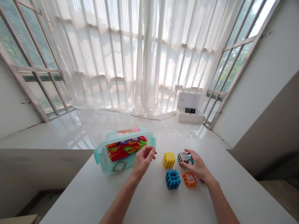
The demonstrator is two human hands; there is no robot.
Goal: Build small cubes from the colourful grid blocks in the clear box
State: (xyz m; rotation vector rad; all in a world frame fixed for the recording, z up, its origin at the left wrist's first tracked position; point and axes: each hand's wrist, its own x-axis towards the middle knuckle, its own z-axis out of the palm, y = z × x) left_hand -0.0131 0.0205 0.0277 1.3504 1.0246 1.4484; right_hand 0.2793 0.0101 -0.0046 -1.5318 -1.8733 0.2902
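Nearest to the camera, two bare forearms come in from the bottom over a white table [93,193]. The left hand [143,161] is raised just above the front wall of a clear teal plastic box [101,158]. Its fingers are curled and half closed, and no thing shows inside them, but the fingers hide part of the view, so I cannot be sure. The right hand [195,165] is half open with the fingers spread, and it lies over a teal block [191,159]. Most of this block is hidden under the fingers, so I cannot tell if the hand is gripping it. Just beside this hand are a grey block [183,158] with a window shape and an orange block [189,179], also with a window shape. A blue block [173,179] and a yellow block [168,160] stand a little to the left, between the two hands, and they do not touch each other. The open box sits on the table to the left, full of red, orange, green and yellow interlocking pieces [126,149]. Farther away, past the table edge, a white carton [189,115] stands on a shiny floor [70,132], in front of sheer white curtains [140,56].
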